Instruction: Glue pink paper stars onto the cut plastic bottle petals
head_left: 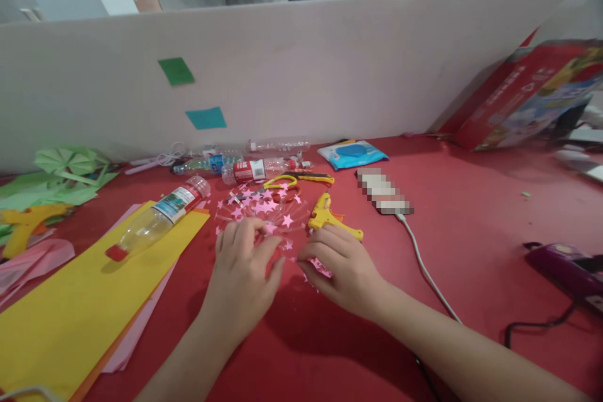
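Note:
Several pink stars point(264, 206) on clear strips spread over the red table point(301, 345) just beyond my hands. My left hand point(245, 264) is at the near edge of the stars, thumb and index finger apart, with nothing visible held in it. Close to its right, my right hand point(342, 264) has its fingers bent together at the end of a thin clear strip; what they pinch is too small to make out. More pink stars point(320, 267) lie partly under my right hand. A yellow glue gun point(325, 213) rests just beyond the right fingers.
Left: yellow paper point(89, 301), a bottle point(157, 217) and green paper point(70, 163). Behind: more bottles point(257, 171), yellow-handled scissors point(280, 182), a cutter point(313, 177) and a wipes pack point(353, 154). Right: a cabled phone point(384, 191), a purple tool point(565, 270) and a red box point(522, 97).

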The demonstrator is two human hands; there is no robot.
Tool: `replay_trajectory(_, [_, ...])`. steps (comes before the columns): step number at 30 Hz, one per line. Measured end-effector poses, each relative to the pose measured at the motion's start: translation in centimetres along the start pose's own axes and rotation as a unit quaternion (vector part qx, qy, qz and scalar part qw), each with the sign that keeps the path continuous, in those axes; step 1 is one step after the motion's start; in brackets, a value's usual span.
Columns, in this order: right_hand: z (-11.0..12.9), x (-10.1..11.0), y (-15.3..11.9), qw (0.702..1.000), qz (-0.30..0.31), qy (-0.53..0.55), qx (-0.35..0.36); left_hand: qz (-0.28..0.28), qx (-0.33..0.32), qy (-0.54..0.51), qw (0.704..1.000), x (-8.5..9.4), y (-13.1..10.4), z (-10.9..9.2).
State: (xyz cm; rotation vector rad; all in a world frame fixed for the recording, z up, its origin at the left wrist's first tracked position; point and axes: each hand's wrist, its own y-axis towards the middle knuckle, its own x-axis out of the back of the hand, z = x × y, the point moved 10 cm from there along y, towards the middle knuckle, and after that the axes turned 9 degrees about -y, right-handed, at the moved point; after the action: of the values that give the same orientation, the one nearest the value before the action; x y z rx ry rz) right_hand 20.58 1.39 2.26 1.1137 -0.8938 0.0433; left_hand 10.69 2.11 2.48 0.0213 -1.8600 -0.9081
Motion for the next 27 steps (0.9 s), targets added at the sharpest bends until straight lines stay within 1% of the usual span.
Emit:
replay_trajectory(4, [0.4,-1.3,0.0,0.998,0.027,-0.049,0.032,0.001,0.004,-0.008,1.000,-0.4,-0.1,0.1])
replay_trajectory(7, [0.6,-1.9,-0.1,0.996,0.043,-0.070,0.045,-0.002,0.014,-0.019,1.000,-0.3,-0.2,0.2])
replay_trajectory(11, [0.8,-1.9,-0.2,0.994,0.042,-0.084,0.052,-0.004,0.019,-0.022,1.000,-0.2,-0.2,0.4])
replay_trajectory(20, [0.3,-2.1,0.0,0.994,0.035,-0.089,0.043,-0.009,0.029,-0.032,0.999,-0.2,-0.2,0.3])
replay_trajectory(27, [0.6,-2.1,0.0,0.995,0.044,-0.080,0.050,0.003,0.032,-0.041,0.999,-0.4,-0.1,0.3])
